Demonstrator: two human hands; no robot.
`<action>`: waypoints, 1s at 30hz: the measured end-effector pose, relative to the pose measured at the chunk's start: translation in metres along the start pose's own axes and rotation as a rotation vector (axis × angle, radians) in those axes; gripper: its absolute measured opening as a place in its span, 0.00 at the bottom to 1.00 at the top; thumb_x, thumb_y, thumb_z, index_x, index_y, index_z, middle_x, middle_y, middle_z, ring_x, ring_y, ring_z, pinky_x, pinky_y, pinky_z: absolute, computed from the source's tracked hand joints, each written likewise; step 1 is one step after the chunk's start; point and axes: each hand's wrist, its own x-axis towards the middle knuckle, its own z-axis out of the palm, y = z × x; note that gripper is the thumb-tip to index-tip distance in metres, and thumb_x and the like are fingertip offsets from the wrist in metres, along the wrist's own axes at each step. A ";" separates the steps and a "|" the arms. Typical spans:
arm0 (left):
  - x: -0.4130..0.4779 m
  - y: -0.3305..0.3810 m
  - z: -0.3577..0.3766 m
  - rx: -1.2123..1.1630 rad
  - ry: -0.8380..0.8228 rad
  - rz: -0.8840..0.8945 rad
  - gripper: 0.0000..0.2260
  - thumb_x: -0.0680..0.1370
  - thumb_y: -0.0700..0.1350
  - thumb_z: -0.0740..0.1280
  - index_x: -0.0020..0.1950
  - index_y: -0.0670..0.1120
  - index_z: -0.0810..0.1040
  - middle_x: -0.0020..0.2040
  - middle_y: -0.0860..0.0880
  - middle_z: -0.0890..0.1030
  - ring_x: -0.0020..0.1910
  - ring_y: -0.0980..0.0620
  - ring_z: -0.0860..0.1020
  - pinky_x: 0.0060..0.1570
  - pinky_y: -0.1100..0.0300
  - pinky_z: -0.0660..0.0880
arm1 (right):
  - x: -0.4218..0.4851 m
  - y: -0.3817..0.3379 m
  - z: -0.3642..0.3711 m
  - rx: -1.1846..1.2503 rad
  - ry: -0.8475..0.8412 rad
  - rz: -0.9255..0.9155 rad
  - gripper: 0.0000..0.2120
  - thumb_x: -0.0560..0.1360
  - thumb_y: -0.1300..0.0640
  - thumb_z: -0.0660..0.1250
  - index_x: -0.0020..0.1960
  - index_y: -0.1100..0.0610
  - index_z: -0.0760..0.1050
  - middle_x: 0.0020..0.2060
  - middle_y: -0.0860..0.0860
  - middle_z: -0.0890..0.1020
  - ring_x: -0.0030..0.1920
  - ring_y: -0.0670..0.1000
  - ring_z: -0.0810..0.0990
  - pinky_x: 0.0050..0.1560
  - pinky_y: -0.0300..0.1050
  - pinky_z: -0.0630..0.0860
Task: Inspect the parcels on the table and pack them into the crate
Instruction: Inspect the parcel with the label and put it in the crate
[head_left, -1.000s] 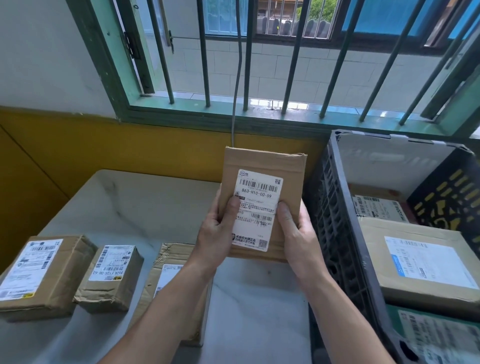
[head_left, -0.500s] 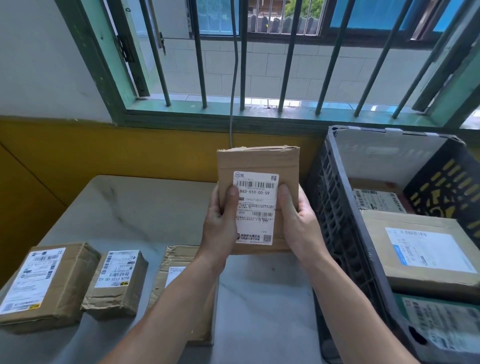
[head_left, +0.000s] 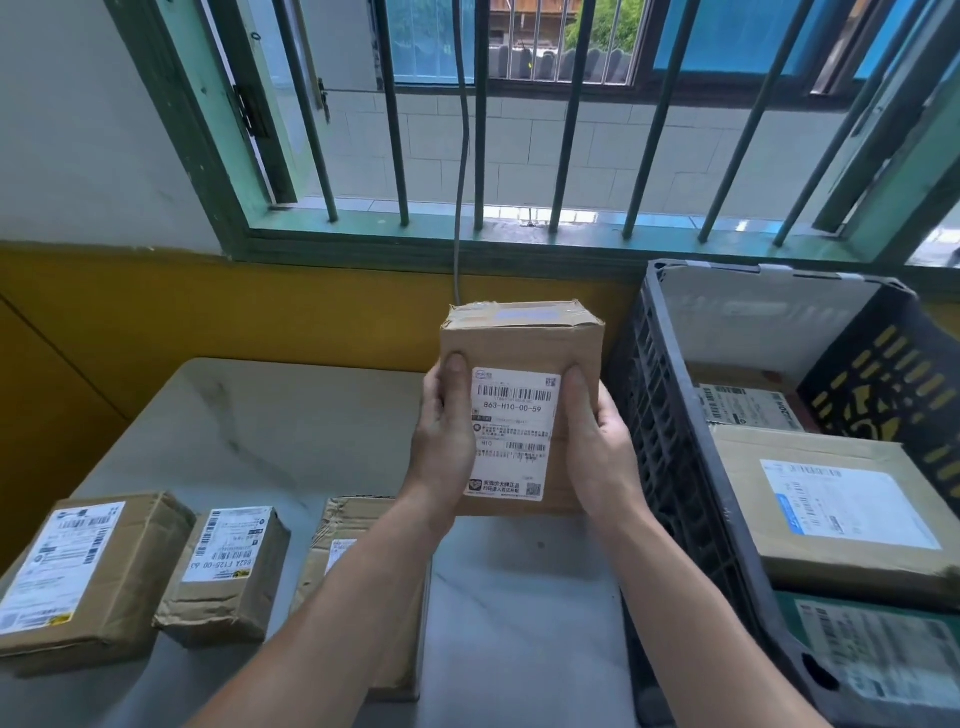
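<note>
Labelled brown parcel (head_left: 521, 345) (upright) beside crate (head_left: 662, 415)

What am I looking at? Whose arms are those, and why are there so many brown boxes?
No machine here: a person wears a camera on the head, so you see what they see. Their left hand and right hand hold a brown parcel up, its white label facing the camera. Three more lie on the grey table: a large parcel far left, a small parcel beside it, and a third parcel partly hidden by the arm. The dark crate on the right already holds packed parcels.
</note>
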 end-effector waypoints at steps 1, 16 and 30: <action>0.001 0.003 0.000 0.003 -0.002 0.002 0.25 0.80 0.68 0.54 0.70 0.56 0.71 0.54 0.53 0.86 0.53 0.54 0.85 0.51 0.54 0.82 | -0.001 0.002 0.001 -0.002 0.018 -0.011 0.26 0.79 0.34 0.58 0.73 0.44 0.73 0.48 0.40 0.87 0.51 0.38 0.84 0.44 0.30 0.76; 0.007 0.016 -0.006 -0.076 -0.004 -0.061 0.25 0.84 0.63 0.56 0.69 0.49 0.78 0.46 0.48 0.88 0.39 0.55 0.87 0.30 0.63 0.79 | -0.002 -0.001 0.010 0.056 -0.031 0.057 0.36 0.71 0.26 0.55 0.71 0.44 0.74 0.50 0.41 0.88 0.55 0.44 0.85 0.63 0.51 0.79; 0.006 0.014 -0.012 -0.022 -0.043 -0.031 0.20 0.85 0.56 0.56 0.65 0.47 0.81 0.51 0.44 0.87 0.40 0.54 0.86 0.30 0.62 0.79 | -0.002 -0.010 0.007 0.082 -0.087 0.085 0.36 0.70 0.21 0.56 0.69 0.41 0.76 0.53 0.45 0.88 0.57 0.49 0.86 0.65 0.60 0.78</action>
